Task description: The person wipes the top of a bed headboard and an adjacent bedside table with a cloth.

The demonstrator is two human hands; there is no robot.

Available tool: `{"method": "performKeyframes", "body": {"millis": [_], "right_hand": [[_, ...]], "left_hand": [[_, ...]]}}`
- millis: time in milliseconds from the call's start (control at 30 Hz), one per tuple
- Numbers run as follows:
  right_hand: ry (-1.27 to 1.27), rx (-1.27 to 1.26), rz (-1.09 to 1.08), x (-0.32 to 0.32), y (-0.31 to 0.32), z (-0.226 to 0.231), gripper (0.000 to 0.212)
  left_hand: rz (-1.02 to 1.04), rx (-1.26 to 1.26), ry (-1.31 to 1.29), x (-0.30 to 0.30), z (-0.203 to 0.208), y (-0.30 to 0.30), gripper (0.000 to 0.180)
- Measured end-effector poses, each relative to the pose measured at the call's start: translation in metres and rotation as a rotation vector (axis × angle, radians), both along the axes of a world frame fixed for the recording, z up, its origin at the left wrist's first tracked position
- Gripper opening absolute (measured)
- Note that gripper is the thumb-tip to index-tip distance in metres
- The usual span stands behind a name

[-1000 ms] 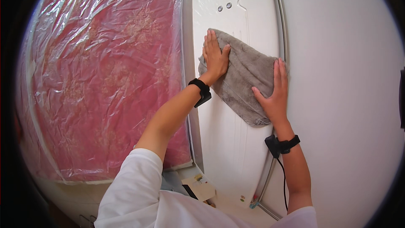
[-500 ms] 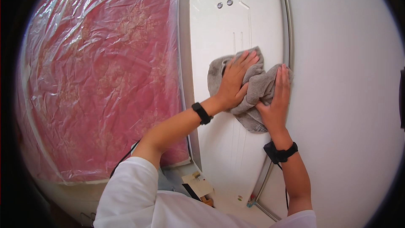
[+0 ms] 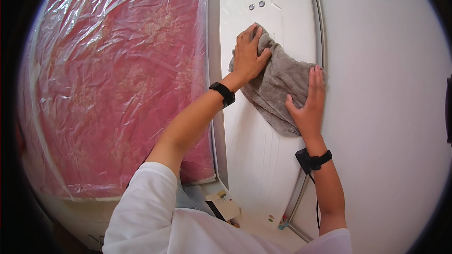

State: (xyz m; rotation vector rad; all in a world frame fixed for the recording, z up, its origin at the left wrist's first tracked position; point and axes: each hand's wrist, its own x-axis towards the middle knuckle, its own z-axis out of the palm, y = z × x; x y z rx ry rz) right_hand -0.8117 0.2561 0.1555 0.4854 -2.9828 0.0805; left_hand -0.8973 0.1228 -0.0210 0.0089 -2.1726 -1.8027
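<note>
A grey, plush cleaning cloth [image 3: 288, 77] lies partly spread, with folds, on a long glossy white panel [image 3: 254, 160]. My left hand [image 3: 249, 56] has the cloth's upper left part, its fingers bent over it and the thumb sticking out to the right. A peak of fabric rises beside those fingertips. Flat on the cloth's right end rests my right hand [image 3: 309, 106], fingers stretched and thumb apart, near the metal rail [image 3: 321, 28] along the panel's edge. Black bands circle both wrists.
To the left is a pink patterned surface [image 3: 117, 99] under clear, wrinkled plastic. Two round metal studs [image 3: 256, 5] sit high on the panel. A white wall [image 3: 381, 89] stands at the right. Low down, near my body, lies a cream card-like piece [image 3: 226, 208].
My left hand has moved up and left with its part of the cloth. The bunched cloth is now more spread between my hands. My right hand has hardly moved.
</note>
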Motion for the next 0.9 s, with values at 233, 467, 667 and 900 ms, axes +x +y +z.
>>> {"method": "performKeyframes", "body": {"millis": [233,467,667,900], "right_hand": [[0.001,0.005,-0.001,0.000,-0.005,0.001,0.088],[0.018,0.003,0.023,0.002,-0.005,0.003,0.091],[0.014,-0.010,0.049,0.007,0.000,-0.001,0.093],[-0.077,0.048,-0.005,0.090,0.017,-0.008,0.095]], "left_hand": [[-0.070,0.165,0.064,0.002,0.002,-0.006,0.047],[-0.156,0.240,0.040,0.012,0.009,-0.012,0.032],[-0.239,0.235,0.062,0.065,0.002,-0.003,0.034],[-0.380,0.261,-0.003,0.158,-0.005,0.014,0.041]]}}
